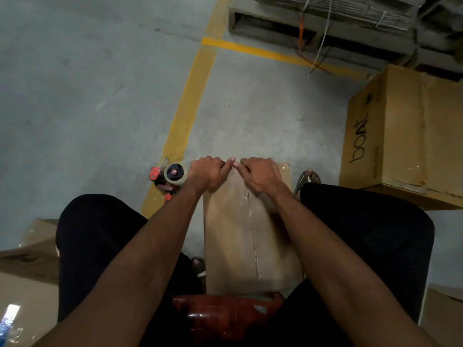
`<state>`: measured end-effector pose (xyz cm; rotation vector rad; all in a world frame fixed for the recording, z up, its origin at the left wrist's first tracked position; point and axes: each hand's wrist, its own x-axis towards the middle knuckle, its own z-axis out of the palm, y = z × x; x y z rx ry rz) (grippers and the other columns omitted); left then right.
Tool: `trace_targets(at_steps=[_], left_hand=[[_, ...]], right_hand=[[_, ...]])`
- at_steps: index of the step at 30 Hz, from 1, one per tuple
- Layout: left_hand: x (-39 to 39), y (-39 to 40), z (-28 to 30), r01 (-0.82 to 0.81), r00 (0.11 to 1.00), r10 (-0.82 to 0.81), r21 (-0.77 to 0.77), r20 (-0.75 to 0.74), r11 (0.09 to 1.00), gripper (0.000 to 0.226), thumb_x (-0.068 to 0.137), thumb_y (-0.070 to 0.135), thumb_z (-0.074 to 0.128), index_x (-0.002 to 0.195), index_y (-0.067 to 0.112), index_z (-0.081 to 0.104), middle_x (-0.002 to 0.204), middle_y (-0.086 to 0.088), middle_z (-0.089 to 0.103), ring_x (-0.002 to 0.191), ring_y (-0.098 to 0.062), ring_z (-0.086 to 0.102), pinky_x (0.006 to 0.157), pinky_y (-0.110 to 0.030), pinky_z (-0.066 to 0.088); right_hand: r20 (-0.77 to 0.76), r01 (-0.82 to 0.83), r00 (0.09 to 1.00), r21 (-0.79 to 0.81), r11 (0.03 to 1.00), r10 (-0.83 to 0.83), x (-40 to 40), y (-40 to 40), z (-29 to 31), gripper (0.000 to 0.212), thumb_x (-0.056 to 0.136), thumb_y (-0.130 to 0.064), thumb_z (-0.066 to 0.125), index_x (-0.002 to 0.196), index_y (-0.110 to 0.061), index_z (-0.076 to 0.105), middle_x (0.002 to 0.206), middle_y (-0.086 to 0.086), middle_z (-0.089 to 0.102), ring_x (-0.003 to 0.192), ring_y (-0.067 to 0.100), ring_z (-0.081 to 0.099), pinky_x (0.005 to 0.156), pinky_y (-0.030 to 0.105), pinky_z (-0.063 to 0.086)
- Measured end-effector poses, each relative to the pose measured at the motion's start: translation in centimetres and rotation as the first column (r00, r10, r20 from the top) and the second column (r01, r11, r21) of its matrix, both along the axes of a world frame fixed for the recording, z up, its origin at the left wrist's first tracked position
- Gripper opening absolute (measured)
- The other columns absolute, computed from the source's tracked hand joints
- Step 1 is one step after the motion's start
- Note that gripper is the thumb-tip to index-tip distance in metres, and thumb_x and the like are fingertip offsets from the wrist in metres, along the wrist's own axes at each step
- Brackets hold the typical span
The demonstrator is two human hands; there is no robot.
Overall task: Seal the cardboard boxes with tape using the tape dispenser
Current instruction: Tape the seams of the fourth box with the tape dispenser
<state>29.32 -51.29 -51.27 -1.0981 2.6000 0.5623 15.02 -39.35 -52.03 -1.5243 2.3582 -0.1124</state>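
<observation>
Seated person, black trousers, knees apart, w/ a plain brown cardboard box (248, 236) standing on the grey concrete floor (87, 96) btwn the legs. Clear strip of tape (251, 229) runs along the box's top seam, from near edge toward far edge.

Both hands sit at the box's far edge, side by side, nearly touching each other. Left hand (209, 172): fingers curled down over the edge, thumb tip pointing toward the other hand. Right hand (261, 174): fingers likewise curled over the edge, on the tape end. Can't tell if either hand pinches the tape itself or only presses it to the cardboard.

Red-and-black tape dispenser w/ clear tape roll (168, 177) lies on the floor just left of the left hand, on the yellow painted floor line (190, 101), apart from both hands.

Large brown cardboard box printed "boAt" (400, 131) stands at right, near a sandalled foot (307, 180). More brown cartons (27, 271) at lower left. Glossy reddish-brown stool seat (225, 314) under the person. Grey pallet w/ strapped flat cardboard (325, 18) at top right.
</observation>
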Motion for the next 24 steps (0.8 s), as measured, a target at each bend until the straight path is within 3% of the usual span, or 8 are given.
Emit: trace_targets(at_steps=[5,7,10,12,14,18,22,24], left_hand=[[-0.2,-1.2,-0.8,-0.089,0.996,0.087,0.135,0.020,0.987,0.085,0.095,0.076,0.015,0.104,0.014,0.072,0.115,-0.021,0.067,0.109,-0.040,0.061,0.093,-0.045,0.047],[-0.2,-1.4,-1.5,-0.120,0.993,0.118,0.143,0.024,0.982,0.080,0.097,0.073,0.020,0.104,0.012,0.071,0.116,-0.022,0.067,0.110,-0.041,0.060,0.093,-0.044,0.047],[-0.5,-1.9,-1.8,-0.163,0.987,0.159,0.199,0.037,0.966,0.073,0.094,0.073,0.031,0.107,0.014,0.073,0.116,-0.021,0.068,0.109,-0.041,0.061,0.091,-0.043,0.049],[-0.6,-2.3,-2.1,-0.188,0.982,0.187,0.255,0.031,0.948,0.071,0.089,0.075,0.037,0.106,0.017,0.075,0.114,-0.018,0.070,0.107,-0.040,0.063,0.092,-0.042,0.051],[-0.6,-2.4,-2.5,-0.225,0.973,0.228,0.312,0.029,0.923,0.067,0.085,0.075,0.044,0.100,0.020,0.078,0.111,-0.016,0.072,0.105,-0.038,0.064,0.091,-0.040,0.052],[-0.6,-2.7,-3.3,-0.320,0.934,0.357,0.479,0.014,0.817,0.062,0.084,0.069,0.059,0.067,0.010,0.067,0.086,-0.009,0.072,0.093,-0.033,0.067,0.080,-0.034,0.049],[-0.6,-3.3,-2.6,-0.370,0.892,0.445,0.686,0.075,0.626,0.075,0.087,0.079,0.047,0.112,0.015,0.077,0.127,-0.008,0.068,0.110,-0.024,0.064,0.106,-0.039,0.046],[-1.0,-3.5,-1.9,-0.412,0.910,0.367,0.522,0.192,0.747,0.100,0.083,0.089,0.029,0.134,0.010,0.063,0.141,-0.018,0.057,0.125,-0.034,0.056,0.110,-0.046,0.041]], right_hand=[[0.021,0.178,0.983,0.096,0.979,-0.181,-4.7,1.7,-0.2,0.089,0.091,-0.087,0.014,0.084,-0.023,0.075,0.082,0.005,0.071,0.084,0.031,0.064,0.079,0.038,0.047],[0.106,0.252,0.961,0.033,0.967,-0.254,-5.7,2.3,-0.5,0.085,0.092,-0.086,0.026,0.058,-0.016,0.061,0.058,0.001,0.059,0.064,0.024,0.058,0.067,0.032,0.043],[0.345,0.366,0.881,-0.062,0.928,-0.325,-6.1,2.6,-0.7,0.077,0.092,-0.075,0.051,0.049,-0.013,0.044,0.042,-0.005,0.035,0.041,0.009,0.036,0.052,0.027,0.032],[0.479,0.471,0.791,-0.080,0.878,-0.381,-6.2,3.0,-1.2,0.069,0.090,-0.067,0.064,0.054,-0.009,0.057,0.045,-0.006,0.034,0.044,0.006,0.034,0.050,0.027,0.029],[0.588,0.570,0.688,-0.074,0.818,-0.426,-6.3,3.4,-2.3,0.064,0.087,-0.065,0.069,0.065,-0.005,0.068,0.051,0.002,0.055,0.052,0.006,0.044,0.054,0.027,0.033],[0.728,0.680,0.504,-0.002,0.733,-0.465,-6.5,3.6,-3.4,0.062,0.087,-0.056,0.073,0.081,0.006,0.073,0.082,0.024,0.072,0.067,0.011,0.061,0.067,0.029,0.043],[0.717,0.703,0.389,0.174,0.690,-0.578,-6.6,3.3,-2.7,0.052,0.091,-0.065,0.061,0.093,-0.017,0.081,0.092,0.002,0.077,0.086,0.014,0.069,0.080,0.029,0.048],[0.515,0.699,0.508,0.222,0.680,-0.690,-6.4,3.2,-2.5,0.069,0.090,-0.080,0.041,0.098,-0.022,0.077,0.103,0.004,0.072,0.097,0.024,0.065,0.088,0.037,0.045]])
